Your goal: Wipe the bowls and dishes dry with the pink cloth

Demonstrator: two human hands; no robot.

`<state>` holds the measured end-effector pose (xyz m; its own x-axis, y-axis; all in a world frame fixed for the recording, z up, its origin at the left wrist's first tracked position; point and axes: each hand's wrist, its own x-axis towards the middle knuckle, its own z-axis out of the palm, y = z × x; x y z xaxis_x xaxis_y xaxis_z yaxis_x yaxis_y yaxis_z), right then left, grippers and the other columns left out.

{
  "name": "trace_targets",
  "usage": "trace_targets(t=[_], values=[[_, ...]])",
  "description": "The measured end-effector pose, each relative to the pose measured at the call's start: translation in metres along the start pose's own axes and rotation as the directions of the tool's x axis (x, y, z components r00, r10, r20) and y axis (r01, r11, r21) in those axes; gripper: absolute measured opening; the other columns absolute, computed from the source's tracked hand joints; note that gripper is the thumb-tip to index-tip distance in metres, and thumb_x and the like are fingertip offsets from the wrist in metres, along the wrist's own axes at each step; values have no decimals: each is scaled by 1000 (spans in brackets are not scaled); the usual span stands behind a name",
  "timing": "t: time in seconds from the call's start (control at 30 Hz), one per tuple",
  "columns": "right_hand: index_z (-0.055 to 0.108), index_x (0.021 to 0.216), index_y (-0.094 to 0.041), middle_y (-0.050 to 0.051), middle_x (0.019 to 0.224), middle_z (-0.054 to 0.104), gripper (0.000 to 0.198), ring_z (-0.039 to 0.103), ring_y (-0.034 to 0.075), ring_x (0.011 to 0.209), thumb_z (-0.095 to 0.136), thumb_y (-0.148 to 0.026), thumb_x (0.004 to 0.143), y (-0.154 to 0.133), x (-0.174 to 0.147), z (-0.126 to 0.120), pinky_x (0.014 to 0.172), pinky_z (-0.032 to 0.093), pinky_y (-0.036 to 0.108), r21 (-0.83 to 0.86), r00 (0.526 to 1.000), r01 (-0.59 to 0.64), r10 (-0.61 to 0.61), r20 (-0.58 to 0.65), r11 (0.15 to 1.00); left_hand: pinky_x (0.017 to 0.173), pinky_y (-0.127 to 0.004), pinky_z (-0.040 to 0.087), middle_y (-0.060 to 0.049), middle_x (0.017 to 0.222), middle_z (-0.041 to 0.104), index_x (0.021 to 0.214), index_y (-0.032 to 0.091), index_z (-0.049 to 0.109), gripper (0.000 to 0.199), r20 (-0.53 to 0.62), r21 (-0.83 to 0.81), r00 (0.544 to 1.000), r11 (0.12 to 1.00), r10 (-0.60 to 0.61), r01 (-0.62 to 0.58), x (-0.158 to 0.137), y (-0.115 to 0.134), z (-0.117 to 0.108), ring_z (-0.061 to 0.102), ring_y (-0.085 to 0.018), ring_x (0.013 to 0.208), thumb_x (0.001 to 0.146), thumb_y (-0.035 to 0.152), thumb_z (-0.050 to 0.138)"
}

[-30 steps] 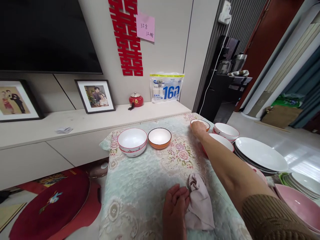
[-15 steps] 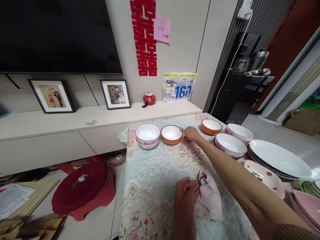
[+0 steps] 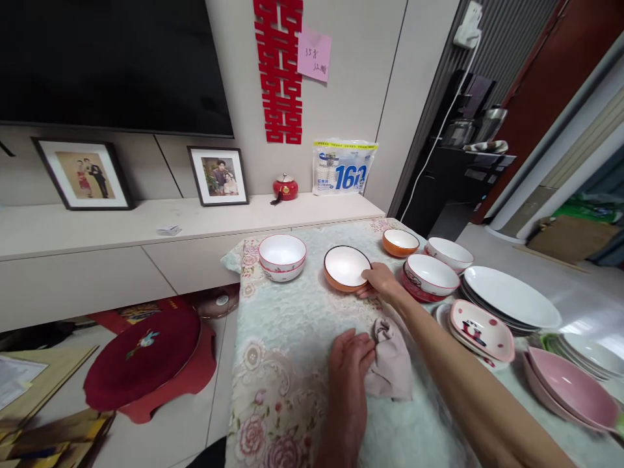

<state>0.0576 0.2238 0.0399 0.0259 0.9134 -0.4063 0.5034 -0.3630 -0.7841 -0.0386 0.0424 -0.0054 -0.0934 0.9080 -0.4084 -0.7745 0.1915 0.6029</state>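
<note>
My right hand [image 3: 381, 282] pinches the near right rim of an orange bowl [image 3: 344, 278] with a white inside and a dark rim. The bowl tilts slightly toward me; whether it touches the tablecloth I cannot tell. Left of it stand two stacked white bowls with red rims [image 3: 283, 255]. My left hand [image 3: 348, 370] rests low over the table, its fingers loosely bent and apart. Right against that hand lies a crumpled greyish-pink cloth [image 3: 392, 367]; no grip on it shows.
On the right stand another orange bowl [image 3: 400, 244], red-rimmed bowls [image 3: 433, 278], large white plates [image 3: 511, 296], panda-print dishes [image 3: 480, 328] and pink bowls [image 3: 570, 387]. A low white cabinet [image 3: 195, 224] borders the table's far side. A red stool [image 3: 146, 351] is at the left.
The orange bowl has come away from the two stacked bowls, rightward and toward me, its rim now in my right hand. My left fingers have loosened. The view has shifted slightly.
</note>
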Motion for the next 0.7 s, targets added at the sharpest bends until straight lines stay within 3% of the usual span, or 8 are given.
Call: trace_targets(t=[0.07,0.13,0.2,0.33,0.43,0.5,0.6,0.7], values=[[62,116,-11,12,85,73,30,68,22,70,49,-23,92,16,-28,-7,62,56,33,17,998,60,-60,-12,998,92,-40,56,-19,124,66,120,15,56,47,-23,-28,1000,999,19,-20,-1,3,3,72,-28,103,80,33,74],[65,107,-14,9,81,72,29,67,22,65,50,-21,83,31,-55,-13,58,53,31,25,991,133,-132,-30,991,91,-40,57,-16,137,60,128,21,52,56,-34,-41,998,998,55,-57,-1,7,5,68,-28,112,79,37,75],[66,92,-16,6,82,71,22,65,20,69,53,-22,76,44,-79,-16,57,49,27,19,978,204,-202,-54,979,92,-39,56,-13,143,56,134,24,50,61,37,-58,992,991,123,-121,-3,10,7,63,-28,121,79,39,75],[64,78,-18,2,73,65,15,59,18,66,54,-28,72,63,-110,-18,54,42,26,4,951,300,-299,-74,954,91,-40,57,-13,131,65,134,23,52,69,100,-83,983,986,152,-144,-12,14,13,67,-28,112,72,31,81],[61,74,-18,1,70,62,24,57,18,66,56,-41,78,74,-121,-16,57,42,27,27,933,356,-354,-64,934,88,-41,58,-12,123,69,131,22,55,68,102,-43,983,988,154,-150,-18,15,15,70,-27,103,69,27,82],[63,77,-18,2,71,64,40,59,19,68,53,-56,83,83,-122,-15,61,45,28,113,919,394,-392,-42,912,87,-41,59,-11,121,70,130,22,55,65,73,-29,979,981,192,-190,-19,15,15,71,-27,101,71,29,80],[69,97,-17,7,82,71,55,66,23,78,54,-69,82,98,-120,-20,72,51,33,290,915,398,-402,-48,871,87,-40,59,-11,123,69,131,24,54,61,40,-41,972,972,232,-231,-16,15,12,69,-26,104,75,30,77],[69,114,-18,12,107,73,59,66,28,99,67,-62,76,112,-118,-31,89,50,39,191,915,401,-404,-25,896,88,-42,59,-12,132,64,134,25,51,59,54,-117,973,969,224,-217,-12,15,8,66,-28,112,80,30,73]])
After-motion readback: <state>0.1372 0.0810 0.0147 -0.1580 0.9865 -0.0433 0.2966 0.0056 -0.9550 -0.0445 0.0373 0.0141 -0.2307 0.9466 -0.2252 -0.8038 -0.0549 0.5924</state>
